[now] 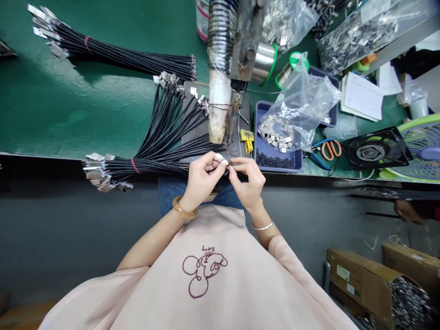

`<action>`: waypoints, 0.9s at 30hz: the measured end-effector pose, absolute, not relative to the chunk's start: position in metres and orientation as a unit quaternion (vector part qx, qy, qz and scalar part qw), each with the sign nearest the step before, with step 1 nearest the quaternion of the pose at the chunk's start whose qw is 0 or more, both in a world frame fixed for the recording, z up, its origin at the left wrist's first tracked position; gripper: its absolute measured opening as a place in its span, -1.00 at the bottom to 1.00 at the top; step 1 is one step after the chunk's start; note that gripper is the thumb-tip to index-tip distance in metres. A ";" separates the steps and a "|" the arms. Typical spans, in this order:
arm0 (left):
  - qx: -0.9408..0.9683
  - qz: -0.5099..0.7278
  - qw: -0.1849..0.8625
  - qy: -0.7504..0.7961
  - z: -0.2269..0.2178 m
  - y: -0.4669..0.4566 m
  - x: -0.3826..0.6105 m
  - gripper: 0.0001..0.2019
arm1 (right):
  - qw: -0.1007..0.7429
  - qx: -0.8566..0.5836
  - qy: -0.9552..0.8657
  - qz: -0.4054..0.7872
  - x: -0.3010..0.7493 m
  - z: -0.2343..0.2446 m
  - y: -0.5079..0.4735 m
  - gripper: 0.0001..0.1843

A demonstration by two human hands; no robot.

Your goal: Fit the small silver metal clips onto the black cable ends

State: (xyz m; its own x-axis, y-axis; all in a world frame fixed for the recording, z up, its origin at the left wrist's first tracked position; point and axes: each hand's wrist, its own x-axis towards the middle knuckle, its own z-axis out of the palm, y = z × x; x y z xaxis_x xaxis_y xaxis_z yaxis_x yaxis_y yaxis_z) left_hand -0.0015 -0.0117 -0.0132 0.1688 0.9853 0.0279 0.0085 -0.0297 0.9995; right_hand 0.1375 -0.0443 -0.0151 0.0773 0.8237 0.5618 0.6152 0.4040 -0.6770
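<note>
My left hand point(205, 173) is closed in a pinch, with white wrapping on a fingertip, where a black cable from the bundle reaches its fingers. Close against it, my right hand point(248, 179) pinches a small brownish metal piece point(231, 162) at the cable's end; fingers hide much of it. Left of my hands, a bundle of black cables point(161, 166) with a red band and metal connectors point(99, 170) lies along the table edge. More black cables point(161, 114) fan out behind it. Just beyond my fingertips stand a soldering iron-like rod point(234, 121) and a wrapped duct hose point(219, 105).
A purple tray point(298, 161) holds metal connectors point(275, 133), a plastic bag and small black parts. Nearby lie a yellow clip point(248, 141), pliers point(330, 150), a black fan point(376, 150) and solder spools point(264, 63). Another banded cable bundle point(120, 52) lies at the back left.
</note>
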 end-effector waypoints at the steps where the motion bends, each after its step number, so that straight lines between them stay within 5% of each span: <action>1: 0.558 0.453 0.532 0.448 -0.013 -0.012 -0.003 -0.85 | 0.501 -0.542 -0.662 0.130 0.138 -0.014 -0.045 -0.91; 4: 0.579 0.437 0.526 0.444 -0.013 -0.012 -0.007 -0.76 | 0.515 -0.576 -0.610 0.179 0.145 -0.012 -0.052 -0.94; 8: 0.576 0.432 0.551 0.422 -0.014 -0.009 -0.013 -0.85 | 0.569 -0.587 -0.569 0.088 0.156 0.001 -0.066 -0.88; 15: 0.566 0.415 0.585 0.407 -0.016 -0.004 -0.017 -0.95 | 0.335 -0.589 -0.729 0.104 0.151 0.015 -0.062 -0.83; 27: 0.625 0.320 0.629 0.335 -0.017 0.002 -0.029 -0.94 | 0.169 -0.542 -0.818 0.094 0.167 0.024 -0.050 -0.83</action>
State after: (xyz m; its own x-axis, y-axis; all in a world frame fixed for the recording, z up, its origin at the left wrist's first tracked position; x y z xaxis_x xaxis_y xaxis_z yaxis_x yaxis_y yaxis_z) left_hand -0.0291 0.0023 -0.0168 0.5708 0.8208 -0.0210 0.0159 0.0146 0.9998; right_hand 0.1674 -0.0501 0.0242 -0.3546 0.9186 0.1744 0.8551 0.3940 -0.3369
